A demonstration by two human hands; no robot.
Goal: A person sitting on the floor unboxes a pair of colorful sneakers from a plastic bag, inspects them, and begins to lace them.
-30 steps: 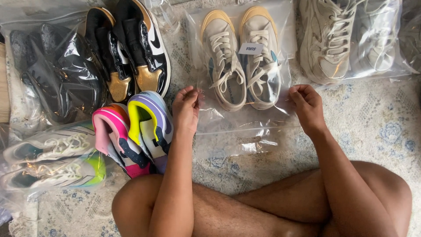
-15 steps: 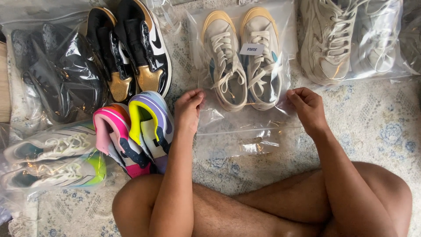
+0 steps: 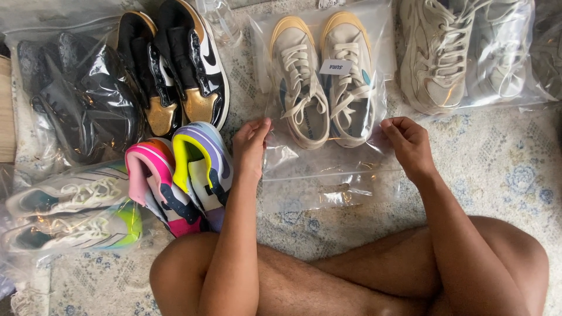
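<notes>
Both the left hand (image 3: 252, 146) and right hand (image 3: 410, 143) pinch the clear plastic bag (image 3: 328, 175) by its sides, keeping the cream lace-up sneakers (image 3: 325, 82) flat on the pale patterned rug (image 3: 497, 169).

A: What colours did the bagged sneakers (image 3: 325, 82) show?

B: Cream uppers, tan-yellow toe caps, off-white laces, a small teal patch. Their bag (image 3: 328, 175) was clear, with a white tag (image 3: 335, 67).

A: And the loose pairs?

B: The high-tops (image 3: 175, 70) were black and white with gold toes. The bright pair (image 3: 181, 175) combined pink, neon yellow, lilac, navy and white.

A: The remaining bags?

B: The black shoes (image 3: 76, 99) were glossy black throughout. The runners (image 3: 70, 210) were white with teal and lime green. The chunky pair (image 3: 462, 52) was beige and grey.

A: The floor covering?

B: The rug (image 3: 503, 169) was pale cream-grey with a faded blue floral pattern.
</notes>
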